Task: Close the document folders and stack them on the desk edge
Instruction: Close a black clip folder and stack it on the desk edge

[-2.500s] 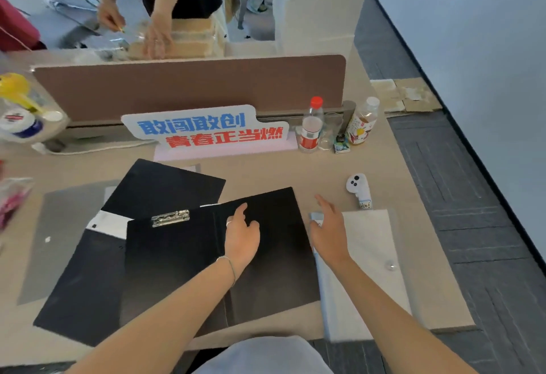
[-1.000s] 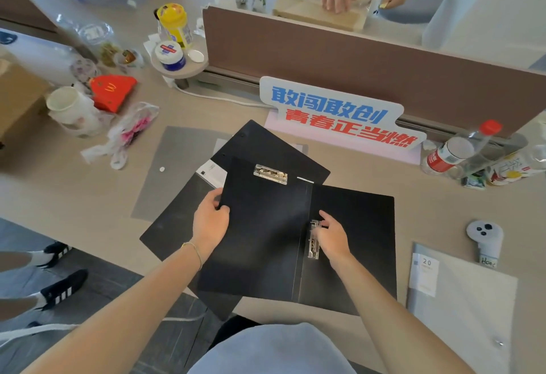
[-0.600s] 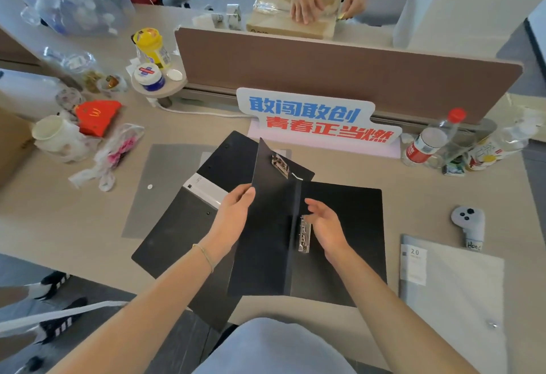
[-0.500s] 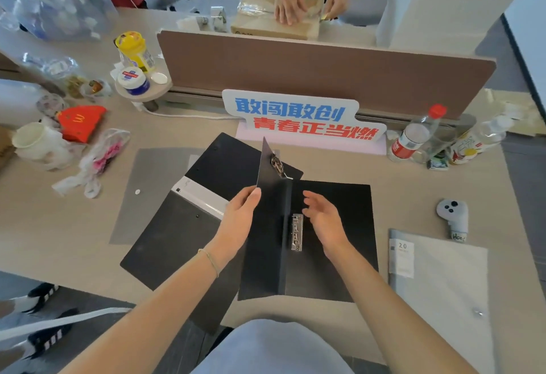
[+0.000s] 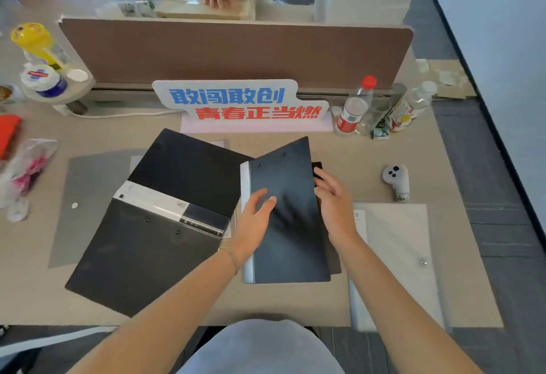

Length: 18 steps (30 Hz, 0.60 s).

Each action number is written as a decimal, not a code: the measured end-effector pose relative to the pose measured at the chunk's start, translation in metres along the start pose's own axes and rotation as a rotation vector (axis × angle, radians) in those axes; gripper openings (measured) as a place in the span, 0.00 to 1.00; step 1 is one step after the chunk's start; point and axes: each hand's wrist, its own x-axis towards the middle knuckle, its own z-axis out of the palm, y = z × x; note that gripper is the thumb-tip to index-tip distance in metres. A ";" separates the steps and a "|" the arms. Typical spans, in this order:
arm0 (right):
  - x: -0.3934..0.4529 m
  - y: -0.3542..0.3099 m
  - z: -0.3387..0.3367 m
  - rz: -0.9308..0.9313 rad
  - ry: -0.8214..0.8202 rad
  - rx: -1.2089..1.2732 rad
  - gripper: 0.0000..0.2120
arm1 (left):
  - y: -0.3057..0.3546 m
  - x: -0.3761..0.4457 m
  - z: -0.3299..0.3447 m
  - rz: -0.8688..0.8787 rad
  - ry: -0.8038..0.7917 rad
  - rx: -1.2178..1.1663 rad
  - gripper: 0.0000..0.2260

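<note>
Lettering on the cut-out sign (image 5: 240,104) at the back of the table (image 5: 369,163) reads 敢闯敢创 in blue above 青春正当燃 in red. Beside it stand a clear bottle with a red cap and red label (image 5: 354,107) and a second bottle with a printed label (image 5: 410,107); their print is too small to read. A white controller (image 5: 396,180) near the right edge carries handwriting that cannot be made out.

At table centre lies the closed black folder (image 5: 288,220), matte, rectangular, with a pale spine along its left side and small rivets near the top; its cover sits slightly askew over the back board. The left hand (image 5: 255,223) rests flat on the cover, fingers loosely spread, gripping nothing. The right hand (image 5: 334,199) lies against the folder's right edge, fingers extended and slightly apart.

To the left, a second black folder (image 5: 159,220) lies open, outer side up, with a white label strip on its spine, overlapping a grey translucent sleeve (image 5: 88,196). A pale translucent snap folder (image 5: 396,255) lies to the right, overhanging the near edge. Bare table shows between it and the controller.
</note>
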 end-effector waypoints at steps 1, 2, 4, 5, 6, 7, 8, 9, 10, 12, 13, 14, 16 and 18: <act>0.003 0.005 -0.007 0.022 0.015 -0.006 0.22 | -0.005 0.002 0.001 -0.028 0.014 0.002 0.20; 0.007 0.011 -0.014 0.040 0.024 -0.033 0.23 | -0.009 0.004 0.001 -0.055 0.029 0.003 0.20; 0.016 0.023 -0.025 0.074 0.028 -0.123 0.24 | -0.018 0.007 -0.001 -0.097 0.059 0.042 0.20; 0.022 0.031 -0.029 0.095 0.025 -0.161 0.25 | -0.023 0.007 -0.003 -0.118 0.067 0.080 0.20; 0.027 0.038 -0.032 0.117 0.011 -0.193 0.26 | -0.026 0.008 -0.005 -0.135 0.075 0.106 0.20; 0.032 0.046 -0.034 0.135 -0.010 -0.231 0.27 | -0.031 0.010 -0.007 -0.141 0.090 0.123 0.20; 0.035 0.053 -0.036 0.154 -0.036 -0.273 0.29 | -0.035 0.012 -0.009 -0.143 0.105 0.137 0.21; 0.038 0.061 -0.036 0.174 -0.068 -0.319 0.30 | -0.037 0.014 -0.010 -0.144 0.113 0.151 0.21; 0.039 0.067 -0.037 0.192 -0.098 -0.363 0.31 | -0.040 0.016 -0.010 -0.152 0.118 0.165 0.22; 0.038 0.078 -0.036 0.221 -0.135 -0.429 0.32 | -0.042 0.019 -0.011 -0.166 0.126 0.184 0.23; 0.038 0.083 -0.035 0.219 -0.142 -0.462 0.33 | -0.042 0.020 -0.010 -0.170 0.130 0.187 0.23; 0.038 0.087 -0.033 0.207 -0.145 -0.494 0.33 | -0.041 0.020 -0.008 -0.173 0.133 0.182 0.23; 0.037 0.093 -0.030 0.175 -0.154 -0.551 0.33 | -0.038 0.021 -0.003 -0.173 0.122 0.156 0.23; 0.037 0.096 -0.027 0.171 -0.164 -0.605 0.33 | -0.034 0.023 0.001 -0.178 0.123 0.128 0.23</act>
